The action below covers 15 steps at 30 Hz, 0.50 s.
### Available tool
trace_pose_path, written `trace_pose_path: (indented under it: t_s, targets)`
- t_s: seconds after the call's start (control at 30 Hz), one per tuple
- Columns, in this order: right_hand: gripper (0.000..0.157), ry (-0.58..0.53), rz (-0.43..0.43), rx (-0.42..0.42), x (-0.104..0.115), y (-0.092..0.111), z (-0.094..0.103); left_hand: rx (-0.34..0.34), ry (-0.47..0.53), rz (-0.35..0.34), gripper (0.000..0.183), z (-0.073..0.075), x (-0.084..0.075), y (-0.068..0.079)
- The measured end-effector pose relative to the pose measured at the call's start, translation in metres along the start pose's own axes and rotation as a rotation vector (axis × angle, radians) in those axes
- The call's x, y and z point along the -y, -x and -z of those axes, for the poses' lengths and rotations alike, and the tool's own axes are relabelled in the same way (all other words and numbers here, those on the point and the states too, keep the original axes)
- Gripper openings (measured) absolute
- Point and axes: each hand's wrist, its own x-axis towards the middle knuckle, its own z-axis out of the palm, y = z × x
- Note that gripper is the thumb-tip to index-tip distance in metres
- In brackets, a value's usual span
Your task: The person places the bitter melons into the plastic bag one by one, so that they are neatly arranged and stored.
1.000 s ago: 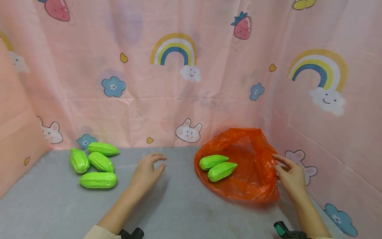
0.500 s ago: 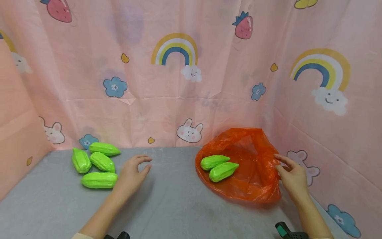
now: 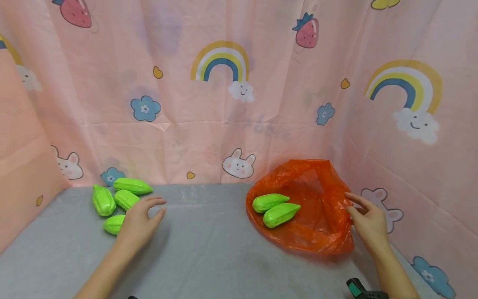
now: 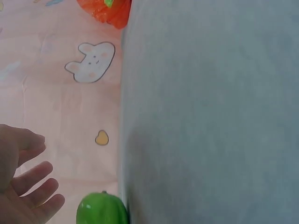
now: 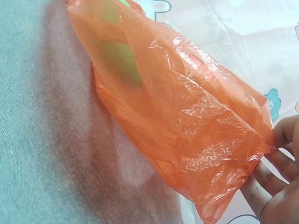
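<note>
My left hand [image 3: 138, 224] hovers at the left with relaxed fingers and an empty grasp. It overlaps a group of bright green, ridged, gourd-like vegetables and partly hides the nearest gourd [image 3: 113, 224] and the middle gourd [image 3: 125, 199]. In the left wrist view the fingers are spread near a green gourd [image 4: 102, 210]. At the right, my right hand [image 3: 370, 224] pinches the edge of a thin orange plastic bag [image 3: 317, 238] between thumb and fingers. The bag's mouth is spread wide, and two green gourds, one [image 3: 281, 215] in front of another [image 3: 269, 202], lie inside it.
Two more gourds, one upright-angled [image 3: 103, 201] and one lengthwise [image 3: 132, 186], lie at the back left of the grey tabletop [image 3: 209, 249]. A pink printed curtain [image 3: 179, 137] encloses the table at the back and sides.
My left hand has moved left, from the middle of the table to over the group of gourds. The right hand keeps its pinch on the plastic bag, nearly still.
</note>
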Motion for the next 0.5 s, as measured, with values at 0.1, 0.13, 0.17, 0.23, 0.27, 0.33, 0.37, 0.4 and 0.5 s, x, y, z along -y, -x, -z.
trace_pose_path:
  t_s: [0.1, 0.13, 0.17, 0.23, 0.27, 0.33, 0.37, 0.4, 0.5]
  targets:
    - [0.046, 0.007, -0.001, 0.006, 0.0, 0.0, 0.001, -0.036, -0.016, -0.019, 0.026, 0.005, 0.006, 0.002]
    - [0.045, 0.011, 0.002, 0.005, 0.001, 0.001, 0.001, -0.046, -0.023, -0.025, 0.026, 0.007, 0.008, 0.003]
    - [0.045, 0.013, 0.006, 0.005, 0.0, 0.001, 0.001, -0.059, -0.031, -0.032, 0.026, 0.008, 0.01, 0.004]
    - [0.045, 0.015, 0.013, 0.005, 0.0, 0.001, 0.0, -0.084, -0.047, -0.048, 0.026, 0.01, 0.014, 0.006]
    - [0.045, 0.016, 0.015, 0.004, 0.0, 0.001, 0.0, -0.097, -0.049, -0.054, 0.026, 0.011, 0.016, 0.007]
    - [0.045, 0.017, 0.017, 0.003, 0.001, 0.001, -0.001, -0.127, -0.042, -0.059, 0.025, 0.011, 0.019, 0.009]
    - [0.045, 0.017, 0.017, 0.002, 0.001, 0.001, -0.001, -0.147, -0.032, -0.058, 0.025, 0.011, 0.021, 0.01]
    - [0.045, 0.017, 0.016, 0.003, 0.001, 0.001, -0.001, -0.172, -0.025, -0.059, 0.024, 0.011, 0.022, 0.01]
    - [0.046, 0.012, 0.008, 0.011, 0.003, 0.001, -0.001, -0.243, -0.005, -0.054, 0.022, 0.01, 0.026, 0.011]
